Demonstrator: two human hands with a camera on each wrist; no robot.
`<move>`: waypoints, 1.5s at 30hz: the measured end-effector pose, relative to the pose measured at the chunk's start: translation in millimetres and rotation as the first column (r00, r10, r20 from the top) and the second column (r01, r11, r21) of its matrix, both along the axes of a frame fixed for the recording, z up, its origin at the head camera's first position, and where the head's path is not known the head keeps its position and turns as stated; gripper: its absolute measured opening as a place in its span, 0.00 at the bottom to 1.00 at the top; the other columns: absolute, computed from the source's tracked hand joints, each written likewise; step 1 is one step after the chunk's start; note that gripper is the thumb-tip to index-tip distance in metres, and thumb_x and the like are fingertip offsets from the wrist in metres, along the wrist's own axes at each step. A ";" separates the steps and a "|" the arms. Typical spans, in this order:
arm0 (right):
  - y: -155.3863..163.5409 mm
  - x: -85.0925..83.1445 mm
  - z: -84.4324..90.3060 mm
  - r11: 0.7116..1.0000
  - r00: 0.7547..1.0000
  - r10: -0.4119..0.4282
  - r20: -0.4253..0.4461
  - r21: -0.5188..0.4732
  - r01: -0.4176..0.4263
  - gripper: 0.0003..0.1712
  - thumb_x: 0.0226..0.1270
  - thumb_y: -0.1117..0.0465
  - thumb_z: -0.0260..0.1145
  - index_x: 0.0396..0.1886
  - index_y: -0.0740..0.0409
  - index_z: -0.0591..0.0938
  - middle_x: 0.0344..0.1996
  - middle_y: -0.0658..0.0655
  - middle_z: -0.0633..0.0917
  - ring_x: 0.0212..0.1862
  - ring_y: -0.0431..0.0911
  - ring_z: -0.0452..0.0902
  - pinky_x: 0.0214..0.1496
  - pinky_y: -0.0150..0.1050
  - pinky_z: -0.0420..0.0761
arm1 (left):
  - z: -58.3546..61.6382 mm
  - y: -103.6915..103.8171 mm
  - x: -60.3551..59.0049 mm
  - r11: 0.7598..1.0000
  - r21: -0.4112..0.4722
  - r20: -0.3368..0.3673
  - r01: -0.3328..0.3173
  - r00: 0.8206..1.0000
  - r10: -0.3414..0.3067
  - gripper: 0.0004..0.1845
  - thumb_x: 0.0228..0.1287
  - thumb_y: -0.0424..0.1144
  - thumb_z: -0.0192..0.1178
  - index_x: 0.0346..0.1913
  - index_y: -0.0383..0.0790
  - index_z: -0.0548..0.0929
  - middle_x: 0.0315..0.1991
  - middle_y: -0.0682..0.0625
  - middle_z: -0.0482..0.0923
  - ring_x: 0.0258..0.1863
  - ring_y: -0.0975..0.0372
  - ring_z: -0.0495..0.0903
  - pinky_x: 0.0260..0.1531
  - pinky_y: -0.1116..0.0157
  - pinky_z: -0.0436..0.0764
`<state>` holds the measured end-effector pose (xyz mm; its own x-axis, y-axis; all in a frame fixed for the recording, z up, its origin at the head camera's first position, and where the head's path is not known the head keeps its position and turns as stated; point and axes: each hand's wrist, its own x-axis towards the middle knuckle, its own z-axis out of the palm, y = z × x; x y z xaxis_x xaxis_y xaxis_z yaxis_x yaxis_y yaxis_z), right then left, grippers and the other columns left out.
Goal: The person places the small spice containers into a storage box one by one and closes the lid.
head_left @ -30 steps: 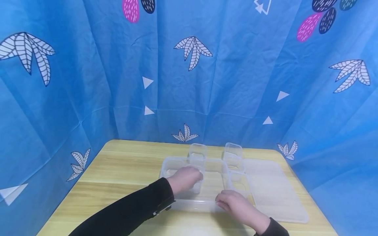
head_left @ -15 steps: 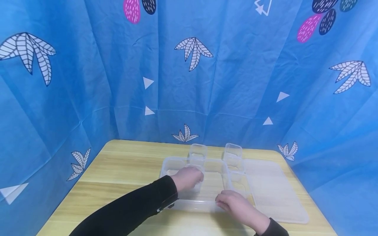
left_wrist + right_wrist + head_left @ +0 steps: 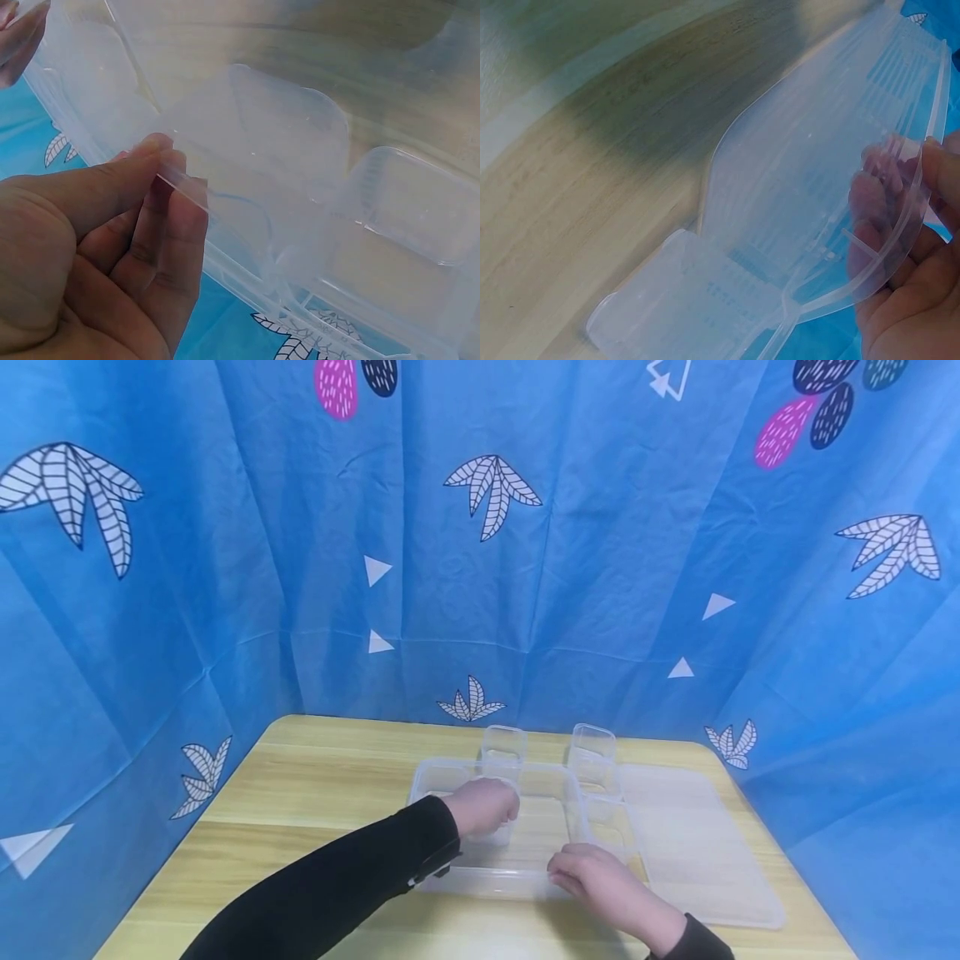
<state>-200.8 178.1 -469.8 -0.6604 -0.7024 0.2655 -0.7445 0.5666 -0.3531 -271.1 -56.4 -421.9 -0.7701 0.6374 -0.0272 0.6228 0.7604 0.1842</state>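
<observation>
A clear plastic tray (image 3: pixel 429 774) with compartments lies on the wooden table. My left hand (image 3: pixel 486 806) reaches into its left half and pinches the rim of a small clear box (image 3: pixel 495 837). In the left wrist view, thumb and fingers of the left hand (image 3: pixel 172 176) close on that thin rim, with the box (image 3: pixel 285 142) beyond it. My right hand (image 3: pixel 592 875) grips the tray's near edge. The right wrist view shows the right hand's fingers (image 3: pixel 877 195) behind the clear tray rim (image 3: pixel 795 300).
Two small clear boxes (image 3: pixel 503 744) (image 3: pixel 593 745) stand just behind the tray. Another (image 3: pixel 609 827) sits at the tray's right end. A flat clear lid (image 3: pixel 697 852) lies to the right. Blue patterned cloth (image 3: pixel 480 568) walls the table on three sides.
My left hand has shifted slightly forward and right inside the tray, still pinching the small box. The right hand has stayed on the near edge.
</observation>
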 end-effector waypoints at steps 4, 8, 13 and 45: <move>0.3 -0.6 -1.3 1.000 1.000 0.001 0.001 -0.004 -0.001 0.03 0.68 0.64 0.67 0.36 0.53 0.86 0.32 0.38 0.81 0.36 0.32 0.75 0.38 0.32 0.80 | -2.7 1.4 -4.0 1.000 0.001 -0.008 0.006 1.000 -0.006 0.14 0.50 0.19 0.61 0.26 0.45 0.83 0.25 0.59 0.76 0.28 0.66 0.73 0.38 0.70 0.77; 0.9 -1.7 -2.7 1.000 1.000 0.015 -0.020 -0.018 -0.015 0.03 0.68 0.64 0.67 0.36 0.52 0.86 0.32 0.39 0.81 0.36 0.32 0.76 0.37 0.31 0.80 | -6.0 2.2 -6.8 1.000 0.001 -0.004 -0.013 1.000 0.013 0.14 0.53 0.20 0.63 0.28 0.46 0.83 0.25 0.59 0.76 0.29 0.65 0.74 0.37 0.69 0.77; 1.4 -2.9 -3.6 0.999 0.999 0.030 -0.032 -0.028 -0.031 0.03 0.68 0.64 0.68 0.36 0.51 0.86 0.32 0.39 0.82 0.36 0.32 0.76 0.37 0.31 0.80 | -9.2 3.4 -9.3 0.999 -0.002 0.002 -0.038 0.999 0.038 0.11 0.58 0.24 0.65 0.34 0.46 0.86 0.31 0.58 0.82 0.35 0.64 0.80 0.43 0.69 0.79; 1.8 -3.6 -2.8 0.998 0.997 0.057 -0.048 -0.027 -0.058 0.04 0.67 0.66 0.68 0.36 0.52 0.85 0.31 0.39 0.81 0.35 0.32 0.75 0.37 0.31 0.80 | -2.2 5.1 -14.8 0.991 -0.023 0.061 -0.131 0.989 0.132 0.11 0.63 0.29 0.67 0.45 0.47 0.87 0.41 0.56 0.85 0.45 0.62 0.82 0.50 0.65 0.80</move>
<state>-204.4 179.9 -472.6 -0.6054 -0.7306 0.3157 -0.7918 0.5128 -0.3318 -285.9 -51.3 -424.1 -0.8434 0.5299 -0.0888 0.5052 0.8384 0.2047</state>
